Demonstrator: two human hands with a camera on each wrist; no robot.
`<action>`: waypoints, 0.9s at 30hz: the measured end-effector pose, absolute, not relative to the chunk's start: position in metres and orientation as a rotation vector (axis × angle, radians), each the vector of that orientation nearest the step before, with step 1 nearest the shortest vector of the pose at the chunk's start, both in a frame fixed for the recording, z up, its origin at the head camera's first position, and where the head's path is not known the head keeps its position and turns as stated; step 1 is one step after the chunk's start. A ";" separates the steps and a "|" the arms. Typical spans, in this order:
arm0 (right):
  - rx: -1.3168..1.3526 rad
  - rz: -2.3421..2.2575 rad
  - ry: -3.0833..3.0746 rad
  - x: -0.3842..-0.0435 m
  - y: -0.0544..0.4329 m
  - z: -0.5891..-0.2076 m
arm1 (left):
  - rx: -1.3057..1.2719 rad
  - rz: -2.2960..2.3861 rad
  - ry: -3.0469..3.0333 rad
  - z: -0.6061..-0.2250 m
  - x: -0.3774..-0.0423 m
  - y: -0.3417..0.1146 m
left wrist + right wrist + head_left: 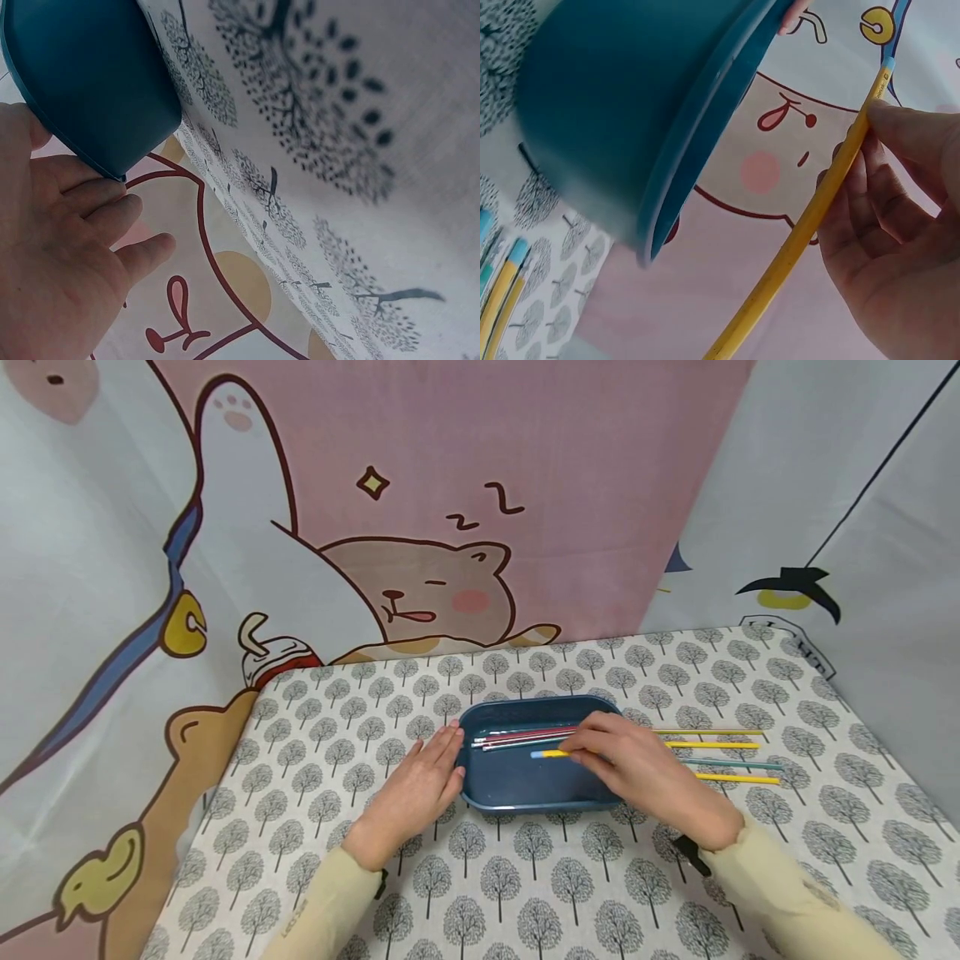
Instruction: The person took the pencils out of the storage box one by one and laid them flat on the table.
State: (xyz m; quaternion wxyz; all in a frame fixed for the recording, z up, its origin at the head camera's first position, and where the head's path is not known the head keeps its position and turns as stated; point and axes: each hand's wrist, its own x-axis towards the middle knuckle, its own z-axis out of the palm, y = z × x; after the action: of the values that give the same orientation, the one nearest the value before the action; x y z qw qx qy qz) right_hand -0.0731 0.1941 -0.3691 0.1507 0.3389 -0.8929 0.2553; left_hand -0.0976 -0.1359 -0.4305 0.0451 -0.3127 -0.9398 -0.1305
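A dark blue rectangular tray with rounded corners lies on the table. Inside it, several thin pencils, red and dark green among them, lie along the far side. My left hand rests against the tray's left end, its fingers extended along the rim. Over the tray's right part, my right hand pinches a yellow pencil between thumb and fingers, near its light blue end. That end points left, above the tray floor. In the right wrist view the pencil slants clear of the tray's rim.
To the right of the tray, yellow pencils and a green pencil lie roughly parallel on the tree-print cloth. Their left ends are hidden behind the right hand in the head view. Cartoon-print curtains stand behind the table.
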 end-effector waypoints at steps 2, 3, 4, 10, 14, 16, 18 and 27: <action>0.959 0.730 -2.555 -0.070 0.199 -0.369 | -0.954 -0.395 -2.872 -0.431 -0.097 -0.136; 0.952 0.729 -2.548 -0.069 0.201 -0.369 | -0.955 -0.398 -2.870 -0.431 -0.097 -0.136; 0.942 0.734 -2.541 -0.068 0.203 -0.368 | -0.956 -0.403 -2.868 -0.432 -0.097 -0.137; 0.885 0.738 -2.505 -0.063 0.217 -0.367 | -0.961 -0.415 -2.863 -0.432 -0.098 -0.137; 0.855 0.716 -2.510 -0.059 0.226 -0.367 | -0.963 -0.419 -2.871 -0.430 -0.098 -0.136; 0.829 0.707 -2.519 -0.057 0.231 -0.367 | -0.965 -0.416 -2.875 -0.429 -0.099 -0.136; 0.799 0.697 -2.526 -0.054 0.236 -0.367 | -0.965 -0.410 -2.881 -0.428 -0.099 -0.136; 0.738 0.672 -2.518 -0.048 0.258 -0.375 | -0.954 -0.421 -2.895 -0.429 -0.099 -0.138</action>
State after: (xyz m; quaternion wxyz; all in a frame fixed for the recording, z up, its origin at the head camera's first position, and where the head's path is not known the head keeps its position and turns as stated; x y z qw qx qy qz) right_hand -0.0476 0.2579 -0.3747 0.2148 0.2660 -0.9080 0.2421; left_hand -0.0994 -0.1379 -0.4286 0.0325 -0.3099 -0.9403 -0.1367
